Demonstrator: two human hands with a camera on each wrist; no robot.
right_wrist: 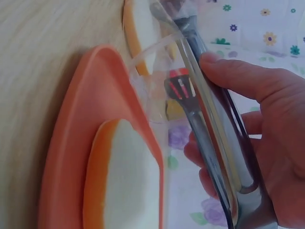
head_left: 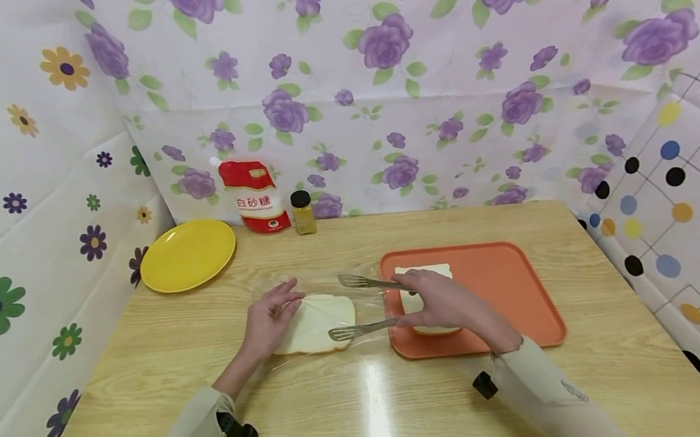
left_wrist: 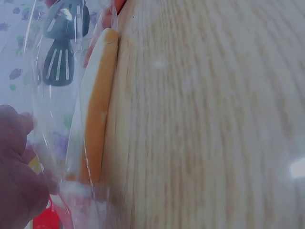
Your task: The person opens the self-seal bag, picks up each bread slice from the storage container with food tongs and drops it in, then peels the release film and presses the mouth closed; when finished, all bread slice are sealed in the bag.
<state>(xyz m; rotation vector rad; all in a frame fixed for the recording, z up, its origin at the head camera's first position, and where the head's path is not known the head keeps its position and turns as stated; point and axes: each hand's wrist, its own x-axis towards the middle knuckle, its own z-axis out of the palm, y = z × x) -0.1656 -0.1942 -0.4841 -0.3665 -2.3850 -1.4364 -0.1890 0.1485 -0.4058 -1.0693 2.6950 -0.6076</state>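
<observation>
A white bread slice point(head_left: 322, 325) with a brown crust lies on the table inside a clear plastic bag point(left_wrist: 52, 124). My left hand point(head_left: 272, 315) is at the bag's left side, pinching its film between thumb and fingers above the slice. The right hand point(head_left: 446, 299) holds metal tongs point(head_left: 367, 328), thumb on one arm and fingers on the other. Spread apart, the slotted tong ends point left, over the right part of the bagged slice and the bag's mouth. Below the right hand, more bread point(right_wrist: 131, 176) sits on an orange tray point(head_left: 499, 290), partly hidden in the head view.
A yellow plate point(head_left: 188, 255) stands at the back left. Beside it, against the flowered backdrop, are a red and white sugar pouch point(head_left: 255, 197) and a small jar point(head_left: 304, 214) with a black lid. Patterned sheets border the wooden table point(head_left: 336, 410) on both sides.
</observation>
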